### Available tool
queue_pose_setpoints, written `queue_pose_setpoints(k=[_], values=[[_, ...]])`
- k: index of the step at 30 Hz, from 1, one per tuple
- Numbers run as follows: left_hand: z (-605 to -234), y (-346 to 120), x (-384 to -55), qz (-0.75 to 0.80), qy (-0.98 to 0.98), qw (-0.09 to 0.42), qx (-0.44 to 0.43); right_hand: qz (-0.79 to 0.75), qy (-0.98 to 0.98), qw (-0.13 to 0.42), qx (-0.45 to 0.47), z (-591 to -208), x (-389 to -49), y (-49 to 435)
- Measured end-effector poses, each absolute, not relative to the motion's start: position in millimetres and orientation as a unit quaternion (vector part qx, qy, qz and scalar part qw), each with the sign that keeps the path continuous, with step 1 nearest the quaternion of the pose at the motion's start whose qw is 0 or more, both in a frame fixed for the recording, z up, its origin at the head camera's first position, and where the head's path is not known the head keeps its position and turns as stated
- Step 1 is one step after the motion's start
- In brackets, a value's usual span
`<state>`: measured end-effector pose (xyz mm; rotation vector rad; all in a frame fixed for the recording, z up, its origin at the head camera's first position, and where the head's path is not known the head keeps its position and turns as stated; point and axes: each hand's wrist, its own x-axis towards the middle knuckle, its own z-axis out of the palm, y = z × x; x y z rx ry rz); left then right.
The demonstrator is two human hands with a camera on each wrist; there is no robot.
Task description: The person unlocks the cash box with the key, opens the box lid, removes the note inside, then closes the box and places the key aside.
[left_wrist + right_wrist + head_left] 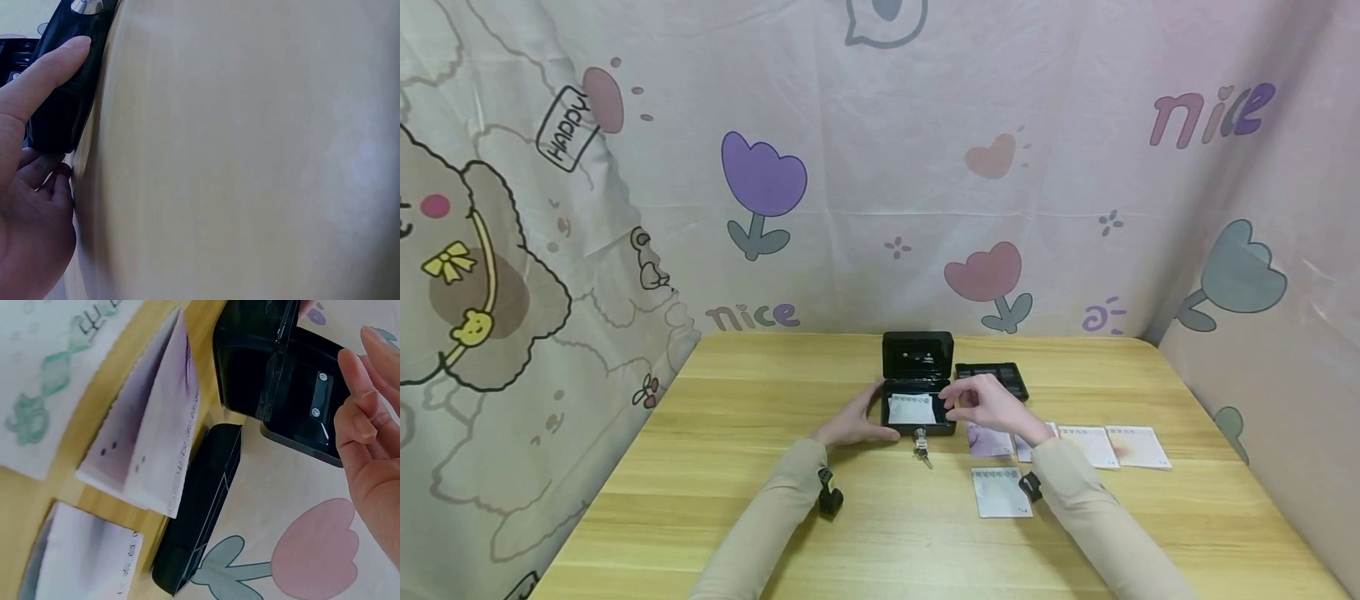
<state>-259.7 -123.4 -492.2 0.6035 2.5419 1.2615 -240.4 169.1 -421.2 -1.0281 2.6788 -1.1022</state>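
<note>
A small black cash box [946, 429] stands with its lid [917, 354] raised, a printed white paper [912, 409] lying inside. At its left front corner my left hand [853, 418] grips it; in the left wrist view, the thumb [62, 59] lies along the front face and the other fingers are at the side. A key with a small bunch of keys [922, 452] hangs at the front lock. Over the box's right side hovers my right hand [988, 400], fingers loosely bent, with nothing seen between them in the right wrist view.
A black compartment tray [1011, 379] lies behind my right hand. Right of the box, folded purple papers [990, 442] and pale folded papers [1138, 447] form a row. Nearer me lies a whitish-green printed paper [1002, 493]. A patterned cloth [865, 167] hangs behind the wooden table [700, 467].
</note>
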Motion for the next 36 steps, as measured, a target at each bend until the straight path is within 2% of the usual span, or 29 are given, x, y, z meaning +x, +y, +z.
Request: queue_pose_setpoints(k=[13, 21, 36], values=[[-492.0, -123.3, -257.7, 0.442, 0.867, 0.121, 0.195, -0.347, 0.87, 0.034, -0.348, -417.2, -256.6, 155.7], [-492.8, -122.8, -257.3, 0.441, 0.869, 0.121, 0.191, -0.361, 0.873, 0.066, -0.322, -418.6, -266.2, 148.2], [-493.0, -122.2, -259.2, 0.437, 0.87, 0.123, 0.193, -0.366, 0.866, 0.098, -0.325, -424.0, -281.8, 140.2]])
